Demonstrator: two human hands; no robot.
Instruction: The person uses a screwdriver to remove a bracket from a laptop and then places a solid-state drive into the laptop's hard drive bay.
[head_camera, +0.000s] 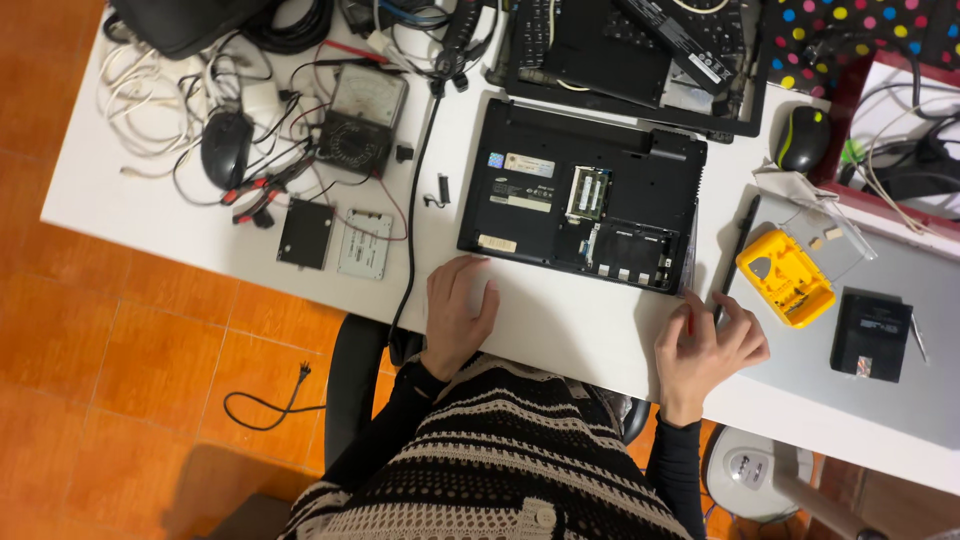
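Head view, seated person at a white worktop (560, 320).

An upturned black laptop (582, 195) lies centre frame, its bottom hatch off: a memory module (588, 192) and an empty drive bay (628, 250) are exposed.

Left hand (458, 312) rests flat on the worktop just below the laptop's lower-left edge, fingers (462, 272) loosely together, holding nothing.

Right hand (706, 345) sits at centre right, off the laptop's lower-right corner. Its fingers (735, 318) are curled and close around the lower end of a thin black tool (738, 255) (a driver or spudger, too slim to tell which). The grip looks light, more a touch than a firm pinch.

Just right of that hand is a yellow bit holder (790, 278), with its clear lid (825, 235) above it. Lower right, a small black drive (870, 337) rests on a grey sheet. Centre left: two flat panels, one black (305, 234), one silver (364, 243). Upper left: an analogue meter (362, 120), a black mouse (227, 148), tangled leads. A second mouse (803, 138) sits upper right.

Judgement on doing this well: take the tool near its middle rather than its tip, and keep the left hand pressing by the laptop's edge so the chassis cannot slide. Loose screws would be safer parked in the yellow holder than on the worktop.
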